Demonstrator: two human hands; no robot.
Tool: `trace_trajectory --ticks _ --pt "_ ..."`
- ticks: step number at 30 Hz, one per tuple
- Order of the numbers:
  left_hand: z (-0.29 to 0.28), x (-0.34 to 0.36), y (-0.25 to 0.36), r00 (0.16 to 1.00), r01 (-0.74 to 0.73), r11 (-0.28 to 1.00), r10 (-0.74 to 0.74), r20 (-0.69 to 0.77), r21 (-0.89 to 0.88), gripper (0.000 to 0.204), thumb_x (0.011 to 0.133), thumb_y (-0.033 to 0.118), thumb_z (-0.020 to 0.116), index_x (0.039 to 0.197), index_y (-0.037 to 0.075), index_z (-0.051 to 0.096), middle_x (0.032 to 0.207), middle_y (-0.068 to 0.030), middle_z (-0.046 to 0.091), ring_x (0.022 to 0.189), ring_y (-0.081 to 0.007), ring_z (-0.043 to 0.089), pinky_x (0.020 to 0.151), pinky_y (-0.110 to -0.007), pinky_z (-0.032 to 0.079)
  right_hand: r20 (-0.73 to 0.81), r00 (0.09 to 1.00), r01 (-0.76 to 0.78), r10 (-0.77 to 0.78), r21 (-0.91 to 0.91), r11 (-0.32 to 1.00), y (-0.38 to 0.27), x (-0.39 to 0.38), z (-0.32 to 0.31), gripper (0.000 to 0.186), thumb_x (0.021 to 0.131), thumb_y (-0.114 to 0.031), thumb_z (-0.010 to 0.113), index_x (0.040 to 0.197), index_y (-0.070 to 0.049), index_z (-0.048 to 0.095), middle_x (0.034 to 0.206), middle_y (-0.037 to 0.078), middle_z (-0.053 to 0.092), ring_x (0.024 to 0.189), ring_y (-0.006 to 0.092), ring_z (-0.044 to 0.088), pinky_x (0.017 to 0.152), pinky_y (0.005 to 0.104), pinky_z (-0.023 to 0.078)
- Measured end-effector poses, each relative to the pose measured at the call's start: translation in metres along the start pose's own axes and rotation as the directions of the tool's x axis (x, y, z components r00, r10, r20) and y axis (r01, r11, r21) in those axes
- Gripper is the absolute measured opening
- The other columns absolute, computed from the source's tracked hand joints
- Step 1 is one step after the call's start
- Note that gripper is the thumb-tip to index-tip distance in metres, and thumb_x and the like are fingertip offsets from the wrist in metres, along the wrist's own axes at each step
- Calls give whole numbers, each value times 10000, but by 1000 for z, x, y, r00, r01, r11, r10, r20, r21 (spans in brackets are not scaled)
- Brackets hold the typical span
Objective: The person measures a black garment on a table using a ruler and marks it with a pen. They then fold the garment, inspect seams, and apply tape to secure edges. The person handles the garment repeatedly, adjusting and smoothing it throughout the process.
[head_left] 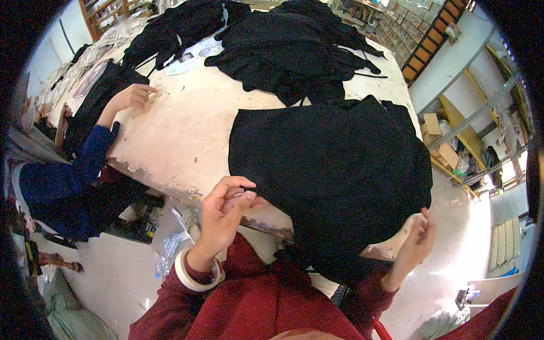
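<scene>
A large piece of black cloth [328, 164], perhaps a garment, lies spread over the near right of the pale table, its lower part hanging over the front edge toward me. At its lower left edge my left hand [226, 207] has thumb and forefinger closed on a bit of the black cloth. My right hand [413, 243] is at the lower right edge, fingers curled against the cloth's border; part of that grip is hard to see. Both my forearms wear dark red sleeves, and a white bangle [192, 272] circles my left wrist.
More black garments [289, 48] are heaped across the far table [170, 133]. On the left, a co-worker's hand [133, 96], in a dark blue sleeve, rests over the table. A plastic bottle [169, 255] shows below the front edge. Metal shelves [481, 124] stand at right.
</scene>
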State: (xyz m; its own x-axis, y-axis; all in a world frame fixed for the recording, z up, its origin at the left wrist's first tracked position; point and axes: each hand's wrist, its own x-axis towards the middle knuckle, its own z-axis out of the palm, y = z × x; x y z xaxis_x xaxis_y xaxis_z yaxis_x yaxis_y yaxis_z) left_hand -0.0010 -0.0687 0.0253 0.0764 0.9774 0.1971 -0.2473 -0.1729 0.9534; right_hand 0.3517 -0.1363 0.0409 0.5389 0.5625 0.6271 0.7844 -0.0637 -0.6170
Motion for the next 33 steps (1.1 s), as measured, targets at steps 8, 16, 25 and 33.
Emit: trace_trajectory --ticks 8,16,25,33 --pt "-2 -14 5 999 19 993 -22 -25 -116 191 897 -26 613 1085 -51 630 901 -62 669 781 -95 639 693 -242 528 908 172 -869 -381 322 376 -128 -89 75 407 999 -265 493 1250 45 576 969 107 682 850 213 677 802 317 539" --pt "18 -21 7 997 2 1000 0 -76 23 303 833 -55 696 1130 -39 640 723 10 640 602 5 519 554 -147 392 745 642 -759 181 651 14 -105 -93 70 272 955 -128 603 718 -18 527 818 127 668 801 269 687 767 450 572" --pt "19 -24 17 998 56 997 -55 12 -54 365 814 -112 673 1170 -56 619 789 -51 695 667 -38 607 612 -159 467 624 764 -643 165 757 113 -101 -89 59 153 937 -40 596 1073 5 540 955 129 676 839 231 680 796 446 578" --pt "19 -22 15 997 78 994 -78 3 -80 384 807 -109 683 1181 -68 609 822 -93 711 713 -64 648 653 -182 515 632 747 -654 207 754 59 -104 -92 55 148 924 -12 604 858 -34 473 822 154 668 769 249 686 752 499 587"
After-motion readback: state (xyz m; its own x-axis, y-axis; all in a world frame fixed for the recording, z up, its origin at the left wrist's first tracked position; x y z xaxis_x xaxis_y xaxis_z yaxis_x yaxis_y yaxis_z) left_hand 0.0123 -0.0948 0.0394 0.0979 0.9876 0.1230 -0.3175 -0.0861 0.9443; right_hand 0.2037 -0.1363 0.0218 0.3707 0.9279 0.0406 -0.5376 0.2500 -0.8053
